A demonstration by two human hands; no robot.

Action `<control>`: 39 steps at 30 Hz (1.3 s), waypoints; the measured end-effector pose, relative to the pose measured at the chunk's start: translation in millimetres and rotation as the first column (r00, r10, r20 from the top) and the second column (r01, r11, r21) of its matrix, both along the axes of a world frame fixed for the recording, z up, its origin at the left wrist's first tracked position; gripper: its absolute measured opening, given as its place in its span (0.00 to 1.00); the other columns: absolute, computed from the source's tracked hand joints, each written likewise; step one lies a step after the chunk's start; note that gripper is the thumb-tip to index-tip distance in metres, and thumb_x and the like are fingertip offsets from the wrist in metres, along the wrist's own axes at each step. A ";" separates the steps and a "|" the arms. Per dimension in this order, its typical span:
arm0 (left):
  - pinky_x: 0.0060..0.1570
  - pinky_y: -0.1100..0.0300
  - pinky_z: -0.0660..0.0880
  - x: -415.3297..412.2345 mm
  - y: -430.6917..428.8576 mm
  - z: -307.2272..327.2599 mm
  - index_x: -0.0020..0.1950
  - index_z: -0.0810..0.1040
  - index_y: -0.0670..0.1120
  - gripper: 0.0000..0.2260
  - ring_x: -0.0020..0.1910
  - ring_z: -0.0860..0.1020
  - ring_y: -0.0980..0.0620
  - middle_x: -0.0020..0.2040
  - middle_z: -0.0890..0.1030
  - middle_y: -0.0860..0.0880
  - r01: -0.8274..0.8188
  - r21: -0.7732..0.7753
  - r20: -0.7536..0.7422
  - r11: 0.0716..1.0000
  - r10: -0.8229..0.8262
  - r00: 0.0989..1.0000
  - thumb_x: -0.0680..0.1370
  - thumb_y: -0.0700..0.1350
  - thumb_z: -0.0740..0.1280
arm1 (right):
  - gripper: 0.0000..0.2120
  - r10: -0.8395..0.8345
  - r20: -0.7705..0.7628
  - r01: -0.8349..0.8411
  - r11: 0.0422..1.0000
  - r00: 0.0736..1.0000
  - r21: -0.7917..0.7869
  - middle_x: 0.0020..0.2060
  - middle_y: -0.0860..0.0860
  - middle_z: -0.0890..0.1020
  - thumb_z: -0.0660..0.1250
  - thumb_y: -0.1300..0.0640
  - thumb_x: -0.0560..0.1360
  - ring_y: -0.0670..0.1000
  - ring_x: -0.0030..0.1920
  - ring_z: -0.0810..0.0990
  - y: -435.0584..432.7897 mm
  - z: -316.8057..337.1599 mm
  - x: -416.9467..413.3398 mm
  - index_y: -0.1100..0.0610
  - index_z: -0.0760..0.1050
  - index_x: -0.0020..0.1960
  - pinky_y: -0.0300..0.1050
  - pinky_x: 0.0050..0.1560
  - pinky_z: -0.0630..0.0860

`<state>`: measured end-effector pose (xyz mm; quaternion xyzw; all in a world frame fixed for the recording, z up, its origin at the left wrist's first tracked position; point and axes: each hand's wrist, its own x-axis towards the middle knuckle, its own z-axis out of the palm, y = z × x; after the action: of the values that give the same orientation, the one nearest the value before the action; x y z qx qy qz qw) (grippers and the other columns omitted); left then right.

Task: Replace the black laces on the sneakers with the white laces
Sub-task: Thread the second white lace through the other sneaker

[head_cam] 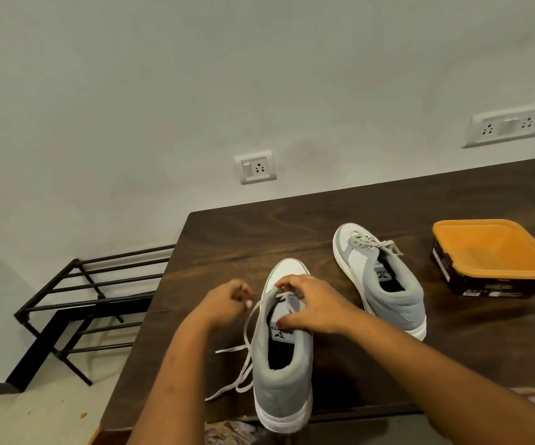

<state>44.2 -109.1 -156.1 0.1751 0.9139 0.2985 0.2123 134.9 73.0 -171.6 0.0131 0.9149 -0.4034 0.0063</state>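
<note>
A grey and white sneaker [279, 387] stands on the dark wooden table [324, 226] at its near edge, toe pointing away. A white lace [245, 351] runs from its left eyelets and trails loose over the table. My left hand [224, 303] is curled beside the shoe's left side and holds that lace. My right hand [311, 305] lies over the tongue, its fingertips pinching the lace at the front eyelets. A second sneaker [385, 281] with white laces tied lies to the right, toe away. No black lace shows.
An orange-rimmed dark plastic container [494, 258] sits at the table's right. A black metal rack [77, 300] stands on the floor to the left of the table. Wall sockets [255, 167] are on the wall behind.
</note>
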 end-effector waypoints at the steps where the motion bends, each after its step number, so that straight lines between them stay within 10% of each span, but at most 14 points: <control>1: 0.52 0.61 0.71 1.0 6.8 -1.7 0.50 0.75 0.49 0.07 0.49 0.75 0.53 0.46 0.78 0.52 0.001 0.064 0.010 0.998 -0.001 1.000 0.77 0.38 0.65 | 0.30 -0.019 -0.009 0.020 1.000 1.000 0.023 0.58 0.46 0.74 0.76 0.50 0.65 0.45 0.57 0.73 0.9 -0.4 2.7 0.47 0.71 0.66 0.38 0.59 0.70; 6: 0.45 0.62 0.68 1.0 27.4 -14.2 0.39 0.73 0.50 0.09 0.46 0.73 0.51 0.45 0.77 0.49 0.113 -0.127 -0.058 0.985 -0.121 0.991 0.77 0.38 0.60 | 0.23 -0.168 0.007 0.167 0.986 0.986 0.010 0.56 0.48 0.78 0.71 0.53 0.69 0.44 0.47 0.75 -0.2 -2.9 12.7 0.52 0.74 0.63 0.35 0.49 0.70; 10: 0.37 0.64 0.73 0.1 25.5 -2.2 0.37 0.73 0.46 0.12 0.34 0.75 0.52 0.36 0.77 0.47 -0.071 0.147 0.020 0.987 0.069 0.997 0.79 0.36 0.58 | 0.17 -0.224 0.021 0.225 0.974 0.974 -0.010 0.54 0.50 0.81 0.67 0.56 0.71 0.49 0.51 0.79 -3.5 -0.8 12.7 0.52 0.76 0.60 0.40 0.53 0.74; 17: 0.28 0.63 0.73 28.1 33.9 42.2 0.46 0.78 0.41 0.11 0.24 0.71 0.57 0.30 0.73 0.50 -0.425 0.720 0.522 0.548 -0.024 0.853 0.82 0.40 0.57 | 0.14 -0.173 -0.077 0.164 0.980 0.982 -0.114 0.52 0.49 0.77 0.71 0.56 0.71 0.47 0.54 0.76 -14.6 18.5 11.2 0.52 0.78 0.56 0.42 0.58 0.72; 25: 0.31 0.62 0.79 34.2 60.8 53.9 0.58 0.71 0.35 0.09 0.30 0.80 0.54 0.42 0.78 0.41 -0.627 0.763 0.637 0.157 -0.015 0.771 0.81 0.34 0.54 | 0.14 0.056 0.058 -0.009 0.787 0.997 -0.616 0.39 0.53 0.82 0.61 0.56 0.80 0.49 0.43 0.78 -7.0 47.1 15.6 0.60 0.80 0.42 0.41 0.50 0.71; 30: 0.20 0.68 0.67 22.5 52.3 40.0 0.65 0.65 0.42 0.15 0.29 0.68 0.55 0.44 0.77 0.44 -0.623 0.675 0.555 0.395 0.285 0.782 0.81 0.32 0.53 | 0.14 0.083 0.182 0.091 0.627 0.980 -0.774 0.25 0.48 0.72 0.57 0.52 0.82 0.46 0.28 0.72 19.2 58.9 14.0 0.56 0.69 0.40 0.37 0.33 0.73; 34: 0.46 0.53 0.78 5.2 29.4 22.7 0.53 0.76 0.42 0.08 0.43 0.78 0.43 0.51 0.80 0.40 -0.440 0.242 -0.030 0.865 0.460 0.887 0.78 0.35 0.59 | 0.13 0.021 0.229 0.123 0.793 0.973 -0.597 0.25 0.46 0.70 0.59 0.54 0.81 0.42 0.24 0.66 32.3 55.5 12.5 0.57 0.75 0.41 0.37 0.31 0.71; 39: 0.64 0.50 0.67 15.7 26.2 21.5 0.70 0.61 0.38 0.21 0.66 0.66 0.38 0.69 0.64 0.37 -0.418 -0.190 -0.267 0.889 0.363 0.893 0.78 0.40 0.59 | 0.10 -0.107 0.158 0.163 0.903 0.982 -0.398 0.32 0.50 0.78 0.61 0.60 0.80 0.44 0.28 0.71 31.6 48.7 7.5 0.60 0.78 0.44 0.34 0.28 0.71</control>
<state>59.9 -82.9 -134.6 -0.0079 0.9778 0.1998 0.0626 142.4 104.6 -122.8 0.1016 0.8045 -0.5837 0.0415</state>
